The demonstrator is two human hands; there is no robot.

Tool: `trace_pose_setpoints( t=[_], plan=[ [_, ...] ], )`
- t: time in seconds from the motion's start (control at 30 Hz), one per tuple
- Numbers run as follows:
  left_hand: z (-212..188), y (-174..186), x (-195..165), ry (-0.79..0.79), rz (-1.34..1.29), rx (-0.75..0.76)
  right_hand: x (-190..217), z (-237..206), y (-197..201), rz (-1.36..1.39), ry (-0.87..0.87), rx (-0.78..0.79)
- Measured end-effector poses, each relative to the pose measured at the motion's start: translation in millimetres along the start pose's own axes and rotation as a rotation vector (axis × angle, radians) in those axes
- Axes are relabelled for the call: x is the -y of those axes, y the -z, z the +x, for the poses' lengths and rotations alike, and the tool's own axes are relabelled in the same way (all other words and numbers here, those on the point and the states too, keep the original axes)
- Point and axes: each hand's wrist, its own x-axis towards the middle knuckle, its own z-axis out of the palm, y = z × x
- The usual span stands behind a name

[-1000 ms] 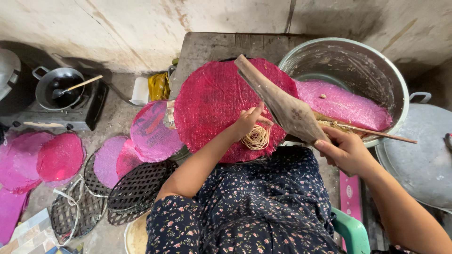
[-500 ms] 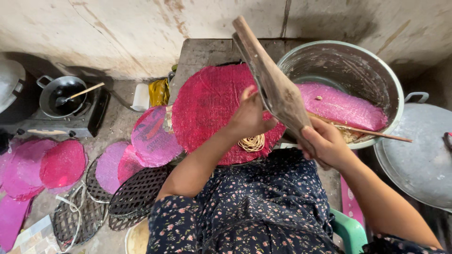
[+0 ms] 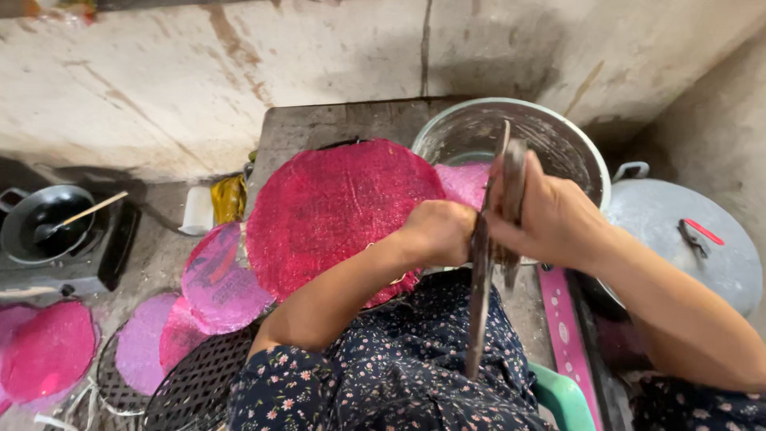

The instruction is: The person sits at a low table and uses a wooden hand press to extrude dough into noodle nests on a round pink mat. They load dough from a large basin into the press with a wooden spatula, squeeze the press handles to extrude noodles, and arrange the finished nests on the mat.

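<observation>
A long, flat wooden paddle [image 3: 481, 279], dark and worn, stands almost on edge between the two hands, its lower end hanging over the flowered lap. The right hand [image 3: 550, 219] is wrapped around its upper part; the left hand [image 3: 440, 231] is closed in a fist touching the blade's edge, though what it pinches is hidden. Just behind the left hand lies a big round magenta woven mat [image 3: 335, 207] on the grey bench [image 3: 335, 124]. A large metal pot [image 3: 527, 132] with pink batter stands behind the right hand, its lid [image 3: 686, 239] to the right. Pink discs [image 3: 219, 279] and wire racks [image 3: 195, 387] crowd the floor at left, beside a small stove with a black pan [image 3: 40, 219]. The wall closes the far side.
</observation>
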Motion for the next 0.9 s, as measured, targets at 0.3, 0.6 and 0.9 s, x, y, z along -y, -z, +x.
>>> trace_pose_setpoints(
  t=[0.3,0.6,0.9],
  plan=[
    [-25,3,39,0.246,-0.083,0.065,-89,-62,41,0.472,-0.228,-0.278],
    [-33,-42,66,-0.166,-1.356,-0.287,-120,-81,-59,1.037,0.154,-1.277],
    [-41,-11,59,-0.351,-1.231,-0.653,-227,-98,-118,-0.545,-0.23,-0.056]
  ],
)
